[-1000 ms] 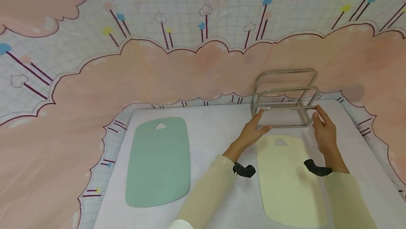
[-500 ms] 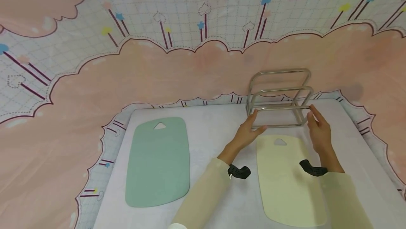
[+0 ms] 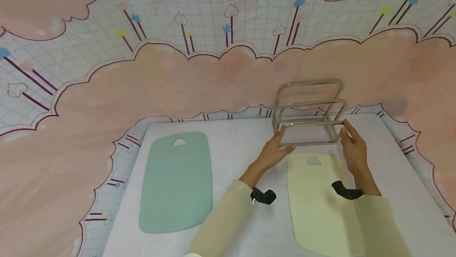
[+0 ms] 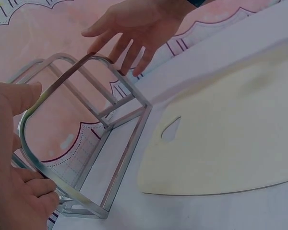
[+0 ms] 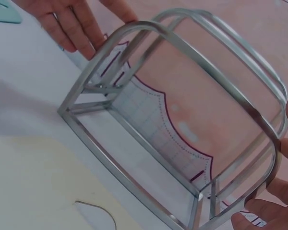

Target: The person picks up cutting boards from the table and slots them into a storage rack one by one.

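Observation:
A silver metal-wire rack (image 3: 313, 124) with several upright loops stands at the back right of the white table. My left hand (image 3: 269, 155) touches its left side, thumb spread away from the front loop. My right hand (image 3: 354, 150) presses the rack's right side at the front corner. In the right wrist view the left hand's fingers (image 5: 69, 31) lie straight along the bar. The right hand's fingers (image 4: 129, 50) in the left wrist view are straight and spread too. Just in front of the rack lies a pale yellow cutting board (image 3: 317, 201), its handle hole facing the rack.
A green cutting board (image 3: 176, 181) lies flat on the left part of the table (image 3: 246, 134). Behind the table hangs a patterned pink-and-white cloth (image 3: 213, 79), close to the rack's back loop. My forearms cross over the table, the right one partly over the yellow board.
The rack has slid left along the back of the table, with both hands moving along at its sides. Both cutting boards have stayed in place.

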The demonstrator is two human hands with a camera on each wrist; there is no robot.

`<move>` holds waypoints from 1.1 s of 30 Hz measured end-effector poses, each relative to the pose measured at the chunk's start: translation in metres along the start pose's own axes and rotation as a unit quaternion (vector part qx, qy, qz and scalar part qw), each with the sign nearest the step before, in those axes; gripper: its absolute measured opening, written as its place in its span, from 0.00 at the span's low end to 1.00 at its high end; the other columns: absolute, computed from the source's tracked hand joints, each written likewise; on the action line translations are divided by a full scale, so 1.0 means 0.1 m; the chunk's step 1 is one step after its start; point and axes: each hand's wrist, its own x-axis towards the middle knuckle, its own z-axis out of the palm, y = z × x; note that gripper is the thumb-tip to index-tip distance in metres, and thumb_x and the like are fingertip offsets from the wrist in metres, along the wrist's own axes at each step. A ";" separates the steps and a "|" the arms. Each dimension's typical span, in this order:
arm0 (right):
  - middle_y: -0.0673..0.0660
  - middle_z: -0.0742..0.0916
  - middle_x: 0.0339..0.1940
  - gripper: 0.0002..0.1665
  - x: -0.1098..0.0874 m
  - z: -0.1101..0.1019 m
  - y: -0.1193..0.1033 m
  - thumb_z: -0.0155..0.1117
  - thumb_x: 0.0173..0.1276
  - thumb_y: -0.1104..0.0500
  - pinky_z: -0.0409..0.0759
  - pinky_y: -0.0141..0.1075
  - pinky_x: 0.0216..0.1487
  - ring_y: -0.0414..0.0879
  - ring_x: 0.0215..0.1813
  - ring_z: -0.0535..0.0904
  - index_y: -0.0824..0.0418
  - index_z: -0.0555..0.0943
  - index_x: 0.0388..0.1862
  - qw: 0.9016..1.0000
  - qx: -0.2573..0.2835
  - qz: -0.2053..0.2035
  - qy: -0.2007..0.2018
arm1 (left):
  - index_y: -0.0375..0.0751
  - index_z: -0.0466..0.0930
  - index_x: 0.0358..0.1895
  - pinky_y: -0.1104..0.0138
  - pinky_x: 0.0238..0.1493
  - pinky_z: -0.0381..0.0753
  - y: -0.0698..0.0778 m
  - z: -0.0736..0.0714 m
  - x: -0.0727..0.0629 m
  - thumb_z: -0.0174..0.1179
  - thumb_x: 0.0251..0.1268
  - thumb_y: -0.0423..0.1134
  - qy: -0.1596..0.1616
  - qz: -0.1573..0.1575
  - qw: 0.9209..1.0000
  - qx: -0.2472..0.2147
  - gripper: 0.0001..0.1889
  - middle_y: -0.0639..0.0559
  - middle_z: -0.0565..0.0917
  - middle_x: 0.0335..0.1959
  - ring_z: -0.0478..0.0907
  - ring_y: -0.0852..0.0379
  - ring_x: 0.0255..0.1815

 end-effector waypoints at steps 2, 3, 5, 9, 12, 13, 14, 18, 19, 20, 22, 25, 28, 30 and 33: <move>0.60 0.55 0.77 0.33 -0.01 0.02 0.00 0.40 0.76 0.41 0.56 0.57 0.66 0.65 0.72 0.55 0.41 0.52 0.77 1.000 0.000 -0.001 0.001 | 0.43 0.45 0.77 0.52 0.70 0.54 -0.01 0.00 -0.01 0.55 0.70 0.52 0.002 -0.003 1.000 0.001 0.40 0.42 0.53 0.75 0.50 0.45 0.74; 0.60 0.55 0.77 0.33 -0.01 0.02 0.00 0.40 0.76 0.41 0.56 0.57 0.66 0.65 0.72 0.54 0.41 0.52 0.77 1.000 0.002 -0.001 -0.001 | 0.43 0.44 0.77 0.52 0.70 0.54 -0.01 0.00 -0.02 0.55 0.70 0.52 0.003 -0.004 1.000 0.002 0.40 0.43 0.53 0.75 0.50 0.46 0.74; 0.59 0.54 0.77 0.33 -0.01 0.03 0.00 0.40 0.76 0.41 0.56 0.57 0.66 0.64 0.72 0.54 0.41 0.51 0.77 1.000 0.003 -0.001 -0.004 | 0.44 0.44 0.77 0.53 0.70 0.54 -0.03 0.00 -0.04 0.55 0.70 0.51 0.006 -0.004 1.000 0.005 0.40 0.44 0.53 0.75 0.50 0.46 0.74; 0.59 0.54 0.77 0.33 -0.01 0.06 -0.01 0.40 0.76 0.41 0.57 0.56 0.66 0.63 0.73 0.54 0.41 0.51 0.77 1.000 0.002 0.003 -0.007 | 0.45 0.43 0.77 0.54 0.70 0.54 -0.05 -0.01 -0.08 0.55 0.70 0.51 0.007 -0.001 1.000 0.015 0.40 0.46 0.52 0.75 0.50 0.48 0.74; 0.58 0.54 0.77 0.33 -0.01 0.09 -0.01 0.39 0.76 0.40 0.57 0.55 0.66 0.63 0.73 0.54 0.41 0.51 0.77 1.000 -0.003 0.007 -0.008 | 0.45 0.43 0.77 0.52 0.70 0.55 -0.05 -0.04 -0.11 0.55 0.70 0.51 0.006 -0.001 1.000 0.022 0.41 0.46 0.53 0.75 0.50 0.49 0.74; 0.58 0.54 0.78 0.33 -0.01 0.10 -0.01 0.39 0.76 0.40 0.58 0.55 0.66 0.62 0.73 0.54 0.41 0.51 0.77 1.000 -0.004 0.008 -0.008 | 0.44 0.43 0.77 0.52 0.70 0.55 -0.06 -0.05 -0.12 0.55 0.70 0.51 0.006 -0.001 1.000 0.025 0.41 0.45 0.53 0.75 0.50 0.48 0.74; 0.58 0.54 0.78 0.33 -0.01 0.11 -0.02 0.40 0.76 0.40 0.58 0.54 0.66 0.62 0.73 0.54 0.41 0.51 0.77 1.000 -0.004 0.008 -0.009 | 0.45 0.43 0.77 0.52 0.70 0.55 -0.06 -0.06 -0.13 0.55 0.70 0.52 0.006 -0.002 1.000 0.026 0.41 0.45 0.53 0.75 0.50 0.48 0.74; 0.58 0.55 0.77 0.33 -0.02 0.15 -0.03 0.41 0.76 0.40 0.58 0.53 0.66 0.61 0.73 0.55 0.40 0.52 0.77 1.000 0.001 0.009 -0.008 | 0.45 0.43 0.77 0.52 0.70 0.55 -0.09 -0.07 -0.17 0.55 0.69 0.52 0.009 0.000 1.000 0.026 0.41 0.46 0.53 0.75 0.50 0.49 0.74; 0.58 0.55 0.77 0.33 -0.03 0.16 -0.04 0.41 0.76 0.40 0.58 0.53 0.67 0.61 0.73 0.55 0.40 0.53 0.77 1.000 0.002 0.007 -0.008 | 0.45 0.43 0.77 0.52 0.70 0.55 -0.09 -0.08 -0.17 0.55 0.69 0.52 0.011 0.000 1.000 0.024 0.41 0.47 0.53 0.75 0.50 0.49 0.74; 0.59 0.56 0.77 0.33 -0.03 0.17 -0.05 0.42 0.76 0.40 0.57 0.54 0.67 0.62 0.72 0.55 0.40 0.53 0.77 1.000 0.004 0.007 -0.008 | 0.46 0.43 0.77 0.52 0.70 0.55 -0.10 -0.09 -0.19 0.55 0.69 0.52 0.012 0.001 1.000 0.023 0.41 0.47 0.52 0.75 0.50 0.49 0.74; 0.59 0.56 0.77 0.33 -0.04 0.19 -0.06 0.42 0.75 0.40 0.57 0.56 0.67 0.62 0.72 0.56 0.40 0.54 0.77 1.000 0.002 0.005 -0.010 | 0.46 0.43 0.77 0.52 0.70 0.54 -0.11 -0.11 -0.21 0.55 0.70 0.52 0.014 0.000 1.000 0.015 0.41 0.47 0.52 0.75 0.50 0.47 0.74; 0.59 0.57 0.77 0.33 -0.05 0.21 -0.06 0.42 0.75 0.39 0.56 0.59 0.66 0.64 0.72 0.56 0.42 0.54 0.77 1.000 -0.008 -0.001 -0.017 | 0.47 0.43 0.77 0.51 0.70 0.53 -0.14 -0.15 -0.25 0.55 0.70 0.51 0.017 -0.006 1.000 -0.001 0.40 0.47 0.51 0.76 0.49 0.45 0.74; 0.60 0.56 0.77 0.34 -0.06 0.23 -0.05 0.42 0.76 0.39 0.55 0.61 0.66 0.64 0.72 0.55 0.43 0.53 0.77 0.999 -0.018 -0.005 -0.026 | 0.50 0.43 0.77 0.49 0.70 0.53 -0.17 -0.17 -0.29 0.55 0.70 0.50 0.021 -0.013 1.000 -0.019 0.40 0.48 0.51 0.76 0.48 0.44 0.75; 0.60 0.56 0.77 0.34 -0.06 0.24 -0.05 0.42 0.76 0.40 0.55 0.61 0.66 0.65 0.72 0.55 0.44 0.54 0.77 0.999 -0.016 -0.007 -0.029 | 0.52 0.42 0.77 0.49 0.70 0.53 -0.18 -0.18 -0.31 0.55 0.70 0.51 0.022 -0.014 0.999 -0.027 0.40 0.49 0.50 0.76 0.48 0.45 0.75; 0.61 0.57 0.76 0.33 -0.06 0.26 -0.06 0.43 0.76 0.40 0.55 0.61 0.66 0.64 0.72 0.55 0.44 0.55 0.77 0.999 -0.011 -0.013 -0.030 | 0.52 0.43 0.77 0.50 0.70 0.52 -0.19 -0.19 -0.34 0.55 0.70 0.51 0.026 -0.011 0.999 -0.036 0.40 0.52 0.49 0.76 0.47 0.45 0.75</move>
